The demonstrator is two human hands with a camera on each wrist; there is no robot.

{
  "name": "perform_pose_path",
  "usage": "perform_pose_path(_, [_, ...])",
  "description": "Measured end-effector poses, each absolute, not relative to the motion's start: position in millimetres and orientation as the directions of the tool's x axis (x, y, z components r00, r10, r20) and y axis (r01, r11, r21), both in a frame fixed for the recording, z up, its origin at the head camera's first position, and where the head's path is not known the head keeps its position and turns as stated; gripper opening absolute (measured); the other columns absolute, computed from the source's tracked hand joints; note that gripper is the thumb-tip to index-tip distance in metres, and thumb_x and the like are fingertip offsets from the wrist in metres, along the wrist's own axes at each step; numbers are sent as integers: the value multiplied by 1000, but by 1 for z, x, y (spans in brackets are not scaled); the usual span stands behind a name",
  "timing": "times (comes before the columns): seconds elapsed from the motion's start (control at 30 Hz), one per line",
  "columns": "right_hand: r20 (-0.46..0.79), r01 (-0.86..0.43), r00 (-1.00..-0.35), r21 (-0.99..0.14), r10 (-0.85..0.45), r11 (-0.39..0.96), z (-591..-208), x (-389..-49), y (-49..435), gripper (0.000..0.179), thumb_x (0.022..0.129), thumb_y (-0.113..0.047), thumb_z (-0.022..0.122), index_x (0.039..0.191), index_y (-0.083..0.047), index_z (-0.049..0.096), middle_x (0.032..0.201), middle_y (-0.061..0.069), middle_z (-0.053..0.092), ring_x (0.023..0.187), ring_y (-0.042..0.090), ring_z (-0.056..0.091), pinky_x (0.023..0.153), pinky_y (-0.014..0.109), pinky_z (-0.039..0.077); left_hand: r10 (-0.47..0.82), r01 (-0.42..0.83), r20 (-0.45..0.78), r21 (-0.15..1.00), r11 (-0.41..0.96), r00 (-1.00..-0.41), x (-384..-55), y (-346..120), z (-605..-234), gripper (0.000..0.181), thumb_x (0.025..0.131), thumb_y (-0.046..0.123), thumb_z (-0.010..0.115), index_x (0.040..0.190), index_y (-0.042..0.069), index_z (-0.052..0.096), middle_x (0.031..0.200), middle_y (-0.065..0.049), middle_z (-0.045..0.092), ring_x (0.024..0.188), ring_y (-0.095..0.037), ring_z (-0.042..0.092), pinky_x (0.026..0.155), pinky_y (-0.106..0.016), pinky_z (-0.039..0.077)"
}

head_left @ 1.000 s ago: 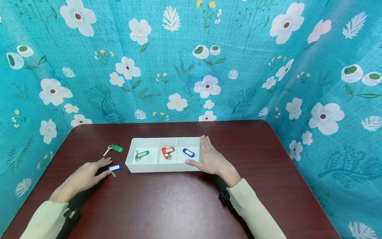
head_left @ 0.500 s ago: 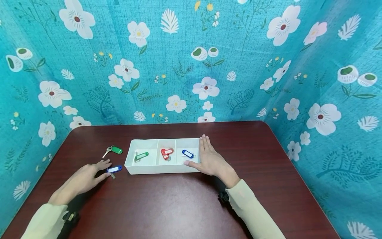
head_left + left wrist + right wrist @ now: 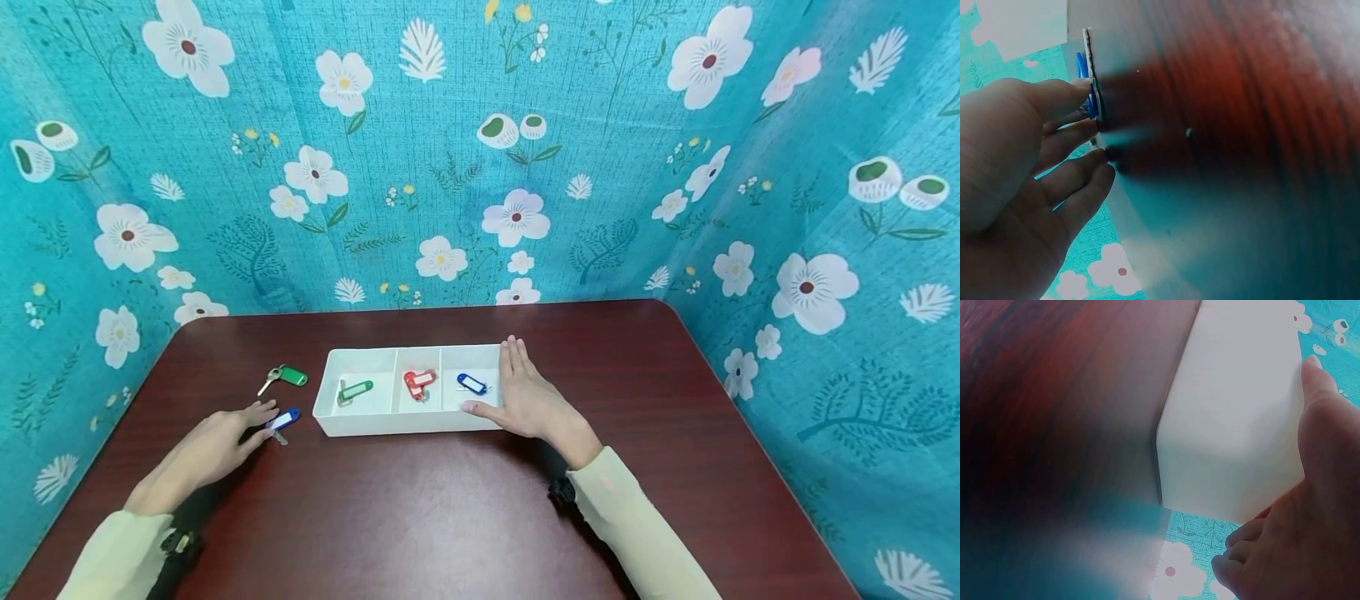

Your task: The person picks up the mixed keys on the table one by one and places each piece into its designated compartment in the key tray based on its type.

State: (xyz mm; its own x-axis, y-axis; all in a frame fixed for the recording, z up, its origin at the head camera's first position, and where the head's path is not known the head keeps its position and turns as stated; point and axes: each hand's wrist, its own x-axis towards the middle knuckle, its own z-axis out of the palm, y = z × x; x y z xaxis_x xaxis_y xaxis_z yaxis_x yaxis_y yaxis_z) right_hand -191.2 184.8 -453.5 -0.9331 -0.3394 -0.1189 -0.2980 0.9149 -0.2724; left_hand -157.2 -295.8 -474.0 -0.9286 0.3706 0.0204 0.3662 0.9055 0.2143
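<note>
Curtain (image 3: 457,108) backs glossy brown table (image 3: 420,517), left fingers (image 3: 260,409) pinching blue tag (image 3: 287,417), right fingers (image 3: 513,360) straight against tray (image 3: 408,423)

A white-flowered turquoise curtain (image 3: 450,200) hung at twelve o'clock beyond a red-brown table (image 3: 420,517) whose white tray (image 3: 408,423) held red tags (image 3: 423,379) centrally, with a green tag (image 3: 293,377) and a blue tag (image 3: 282,419) outside its nine o'clock side.

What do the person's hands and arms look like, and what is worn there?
The left hand and right hand are bare, without visible gloves or rings. The left sleeve and right sleeve are pale cream, without visible markings. A small dark device shows by each wrist.
</note>
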Motion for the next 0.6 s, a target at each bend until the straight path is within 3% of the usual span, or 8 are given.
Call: perform_pose_path(0.6, [-133,-303,-927,-284,-350,910,-453,-192,185,123,94,-83,48,165,7,2,176,26,-2,166,40,-1,135,47,18,358,363,68,252,897,-931,-158,-298,-473,36,88,7,81,119,-9,75,120,-30,75,104,-48,75,88,-59,61])
